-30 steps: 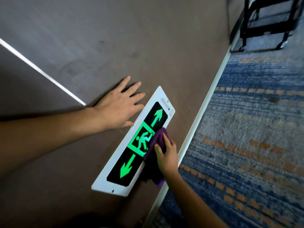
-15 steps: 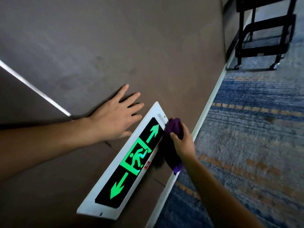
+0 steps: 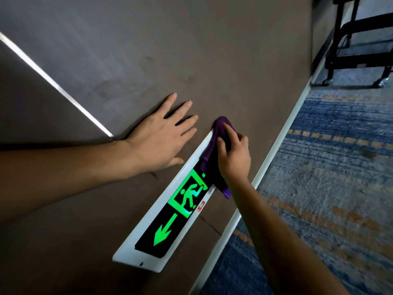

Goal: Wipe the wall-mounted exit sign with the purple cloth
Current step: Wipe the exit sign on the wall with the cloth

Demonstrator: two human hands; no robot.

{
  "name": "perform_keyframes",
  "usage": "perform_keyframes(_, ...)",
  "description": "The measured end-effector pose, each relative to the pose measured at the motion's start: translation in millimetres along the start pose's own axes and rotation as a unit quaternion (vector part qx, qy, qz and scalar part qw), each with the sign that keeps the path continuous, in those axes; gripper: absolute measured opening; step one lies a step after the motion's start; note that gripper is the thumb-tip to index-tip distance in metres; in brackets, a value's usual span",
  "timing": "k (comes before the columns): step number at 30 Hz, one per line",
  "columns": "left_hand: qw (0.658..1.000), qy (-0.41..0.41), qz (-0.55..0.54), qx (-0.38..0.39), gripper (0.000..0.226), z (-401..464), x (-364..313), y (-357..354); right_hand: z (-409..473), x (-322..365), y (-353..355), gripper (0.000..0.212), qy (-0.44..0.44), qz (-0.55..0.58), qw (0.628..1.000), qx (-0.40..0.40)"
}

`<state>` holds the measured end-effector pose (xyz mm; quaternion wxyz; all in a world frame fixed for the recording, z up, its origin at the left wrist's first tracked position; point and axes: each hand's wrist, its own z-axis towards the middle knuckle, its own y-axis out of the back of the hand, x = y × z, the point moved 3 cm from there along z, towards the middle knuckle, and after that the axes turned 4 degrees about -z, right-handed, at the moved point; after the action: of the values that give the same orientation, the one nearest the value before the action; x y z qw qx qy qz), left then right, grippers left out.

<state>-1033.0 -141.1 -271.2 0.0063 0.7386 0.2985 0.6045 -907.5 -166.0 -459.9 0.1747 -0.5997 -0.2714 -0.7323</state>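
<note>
A long white-framed exit sign (image 3: pixel 163 231) is fixed low on the brown wall, with a black face, a glowing green running figure and a green arrow. My right hand (image 3: pixel 234 156) presses the bunched purple cloth (image 3: pixel 214 141) onto the sign's far end, covering the far arrow. My left hand (image 3: pixel 161 135) lies flat on the wall just left of the sign, fingers spread, holding nothing.
A white baseboard (image 3: pixel 265 162) runs along the foot of the wall. Blue and orange patterned carpet (image 3: pixel 329 188) fills the right side. A black wheeled cart (image 3: pixel 359 39) stands at the top right. A thin metal strip (image 3: pixel 53 81) crosses the wall.
My right hand has slid the cloth from the sign's middle and lower edge up to its far end. The left hand has stayed flat on the wall.
</note>
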Motion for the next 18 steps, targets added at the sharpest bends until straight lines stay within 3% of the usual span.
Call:
perform_keyframes(7, 1.000, 0.007, -0.008, -0.009, 0.085, -2, 0, 1, -33, -78, -11, 0.051, -0.137, -0.054, 0.985, 0.091)
perform_keyframes(13, 1.000, 0.006, -0.016, -0.010, 0.083, -2, 0, 3, -22, -81, -14, 0.046, -0.226, 0.052, 0.969, 0.083)
perform_keyframes(18, 1.000, -0.002, -0.009, -0.022, 0.083, -2, 3, 4, -11, -53, -8, 0.046, -0.167, 0.070, 0.980, 0.078)
